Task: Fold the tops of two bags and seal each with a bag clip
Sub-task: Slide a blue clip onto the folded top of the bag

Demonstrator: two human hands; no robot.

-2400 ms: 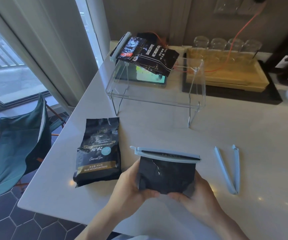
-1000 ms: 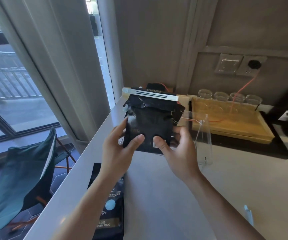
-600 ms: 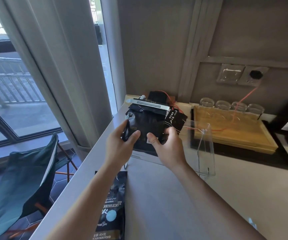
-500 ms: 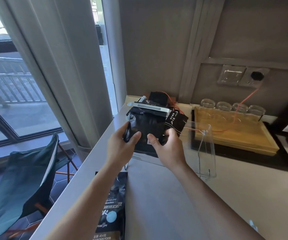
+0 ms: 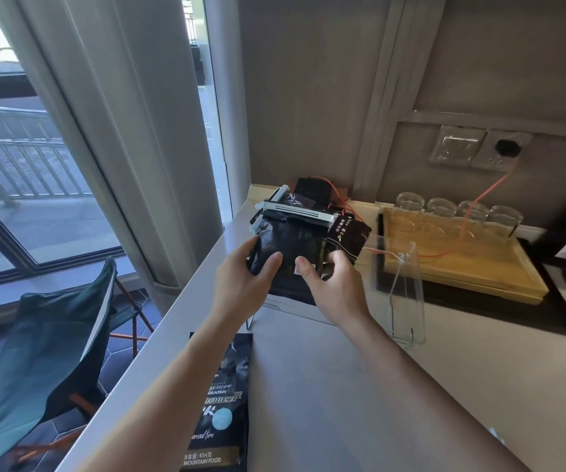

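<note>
A small black bag (image 5: 291, 245) with a pale blue clip (image 5: 296, 210) across its folded top lies on the clear acrylic stand (image 5: 407, 294), on top of another clipped black bag (image 5: 348, 235). My left hand (image 5: 244, 284) grips its left side, thumb on the front. My right hand (image 5: 334, 284) holds its lower right edge. A third black coffee bag (image 5: 220, 407) lies flat on the white counter (image 5: 342, 403) below my left forearm, its top not clipped. A tip of a loose pale clip (image 5: 496, 434) shows at the lower right.
A wooden tray (image 5: 462, 264) with several upturned glasses stands on a black mat at the back right. An orange cable (image 5: 489, 192) runs to a wall socket. The counter's left edge drops to a tiled floor with a teal folding chair (image 5: 46, 352).
Both hands lifted the clipped bag from the counter's near edge and carried it forward onto the acrylic stand, lowering it over the last second. The view has tilted upward.
</note>
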